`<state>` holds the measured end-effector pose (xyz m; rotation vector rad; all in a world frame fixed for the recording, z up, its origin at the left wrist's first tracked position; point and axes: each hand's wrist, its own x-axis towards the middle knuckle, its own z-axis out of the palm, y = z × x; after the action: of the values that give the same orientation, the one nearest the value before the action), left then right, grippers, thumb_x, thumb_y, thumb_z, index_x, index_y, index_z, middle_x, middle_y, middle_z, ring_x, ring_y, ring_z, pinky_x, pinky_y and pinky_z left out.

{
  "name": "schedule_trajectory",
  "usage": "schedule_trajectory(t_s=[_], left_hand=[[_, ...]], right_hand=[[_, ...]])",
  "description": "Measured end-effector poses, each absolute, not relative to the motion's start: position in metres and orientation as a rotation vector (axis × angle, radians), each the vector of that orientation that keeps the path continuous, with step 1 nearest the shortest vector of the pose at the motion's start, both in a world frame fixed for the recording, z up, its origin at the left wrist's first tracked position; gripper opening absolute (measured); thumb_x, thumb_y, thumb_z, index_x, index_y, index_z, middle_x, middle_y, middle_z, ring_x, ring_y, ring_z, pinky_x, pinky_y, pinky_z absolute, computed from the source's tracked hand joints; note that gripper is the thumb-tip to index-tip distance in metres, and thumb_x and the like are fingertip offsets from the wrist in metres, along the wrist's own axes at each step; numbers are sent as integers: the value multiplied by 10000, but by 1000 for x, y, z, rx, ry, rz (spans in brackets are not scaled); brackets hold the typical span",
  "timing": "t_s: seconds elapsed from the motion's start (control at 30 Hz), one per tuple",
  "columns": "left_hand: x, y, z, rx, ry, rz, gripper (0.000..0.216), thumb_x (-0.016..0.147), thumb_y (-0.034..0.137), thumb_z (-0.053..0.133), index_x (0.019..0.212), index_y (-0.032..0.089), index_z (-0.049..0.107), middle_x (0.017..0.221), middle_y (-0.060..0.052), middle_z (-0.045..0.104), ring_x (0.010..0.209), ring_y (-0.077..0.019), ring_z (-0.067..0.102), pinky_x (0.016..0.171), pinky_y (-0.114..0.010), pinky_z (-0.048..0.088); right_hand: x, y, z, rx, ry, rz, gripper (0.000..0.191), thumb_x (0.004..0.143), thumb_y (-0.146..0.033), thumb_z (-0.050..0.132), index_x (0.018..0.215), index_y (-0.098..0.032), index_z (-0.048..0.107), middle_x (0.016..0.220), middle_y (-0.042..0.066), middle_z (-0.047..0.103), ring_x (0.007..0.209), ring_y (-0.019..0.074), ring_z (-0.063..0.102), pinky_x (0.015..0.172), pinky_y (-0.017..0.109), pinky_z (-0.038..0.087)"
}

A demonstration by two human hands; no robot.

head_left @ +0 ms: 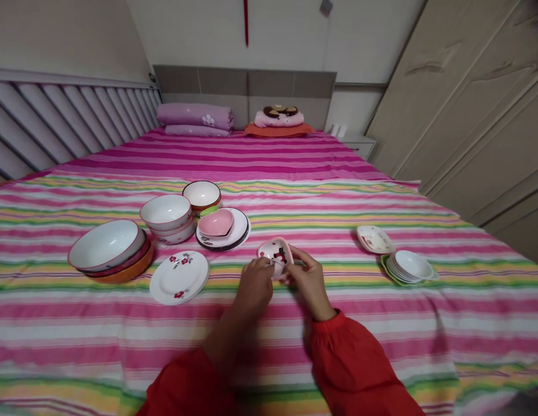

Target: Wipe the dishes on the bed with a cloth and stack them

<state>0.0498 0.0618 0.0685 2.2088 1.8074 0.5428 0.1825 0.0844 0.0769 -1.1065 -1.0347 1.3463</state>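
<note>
Striped bedspread [121, 341], sm pink-rimmed dish [272, 249], blk/red pic [280, 255] inside

We see a bed [234, 159] with a grey-brown headboard [225, 84] at its far edge and a pale wall [195, 29] behind it, where a red strip [246, 23] hangs. Along the bed's left edge we have a slatted rail [69, 121]; just beside its far right corner, a white nightstand [359, 140]. Tall beige panels [481, 115] flank the right edge. Our light is dim.

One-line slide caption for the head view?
Left hand and right hand hold a pink-rimmed dish between bowl stacks on striped bedding.
</note>
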Motion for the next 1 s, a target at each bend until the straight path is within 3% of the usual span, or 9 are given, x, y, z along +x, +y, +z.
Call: schedule_trajectory(t_s=[0.13,0.3,0.57,0.73,0.87,1.0], left_hand=[[50,61,73,2112,2073,508,423,776,33,401,1129,156,601,1231,-148,554,1039,-283,513,866,-430,412],[55,63,71,2252,1900,682,380,813,99,461,1148,238,573,1434,-73,415,1219,-265,416,968,-440,357],[57,58,73,2176,2145,465,337,804,114,462,1087,172,635,1266,-140,542,1104,-297,481,898,-460,353],[46,59,73,2254,1905,460,285,767,93,450,934,183,663,1160,-98,596,1049,-269,498,867,-424,370],[44,59,67,2298,1568,559,303,801,95,402,924,222,649,1226,-43,574,1065,-220,500,886,-373,385],[51,59,66,2263,1717,552,343,828,120,391,1096,183,596,1380,-109,456,1184,-267,443,954,-438,359]], right_hand=[[177,82,77,-1075,-1056,1343,547,570,-182,616,1112,-144,678,531,-43,637,356,117,551,375,228,466],[177,83,76,-1069,-1023,1389,510,553,-177,597,1054,-158,693,634,-21,679,355,120,562,336,221,445],[175,83,74,-1073,-987,1369,490,548,-164,618,1032,-159,696,688,-8,690,376,126,584,324,211,440],[175,84,73,-1086,-951,1338,477,549,-170,616,1019,-151,693,670,-20,684,358,121,569,325,218,438],[180,86,74,-1112,-995,1337,482,580,-205,632,1052,-122,688,472,-47,613,337,120,525,331,214,423],[180,84,76,-1093,-1039,1384,503,578,-200,612,1069,-126,692,452,-47,611,351,129,537,351,221,433]])
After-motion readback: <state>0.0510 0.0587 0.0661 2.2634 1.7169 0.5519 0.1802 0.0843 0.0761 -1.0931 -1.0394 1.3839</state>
